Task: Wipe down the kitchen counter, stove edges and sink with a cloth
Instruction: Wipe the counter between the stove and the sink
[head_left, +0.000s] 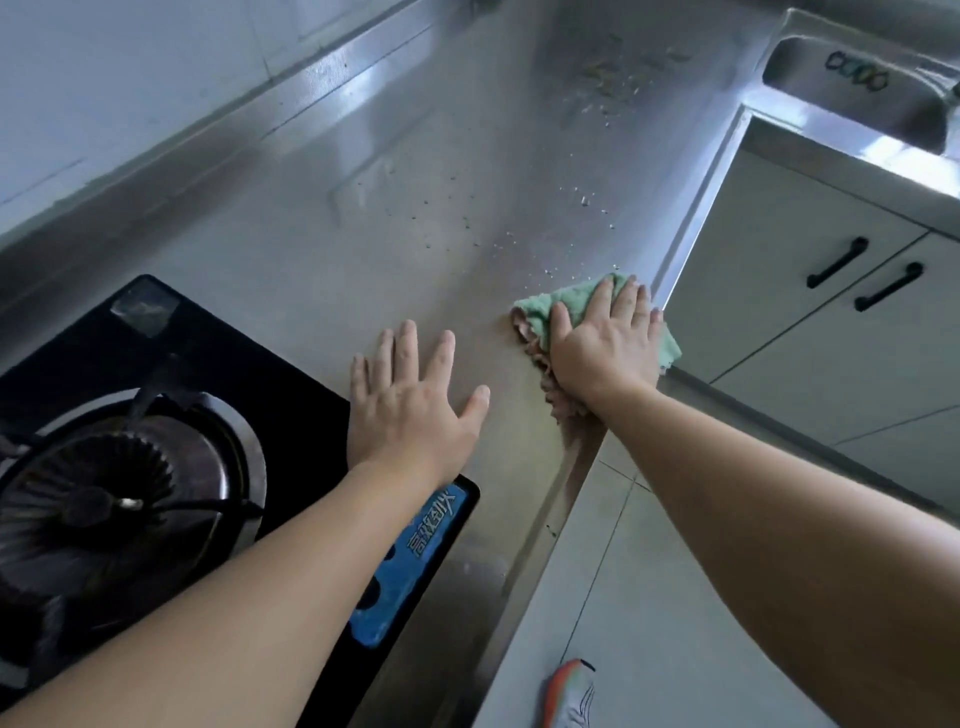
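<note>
The cloth (540, 312) lies flat under the right hand (605, 345), no grip.

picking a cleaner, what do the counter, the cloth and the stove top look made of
Counter: likely brushed stainless steel, grey with streaky reflections. Cloth: soft fuzzy microfibre or terry, green over pinkish pile. Stove top: glossy black, probably tempered glass.

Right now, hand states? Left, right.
Left hand: open, flat on the stainless steel counter, holding nothing.
Right hand: open, palm pressing the green fluffy cloth on the counter.
</note>
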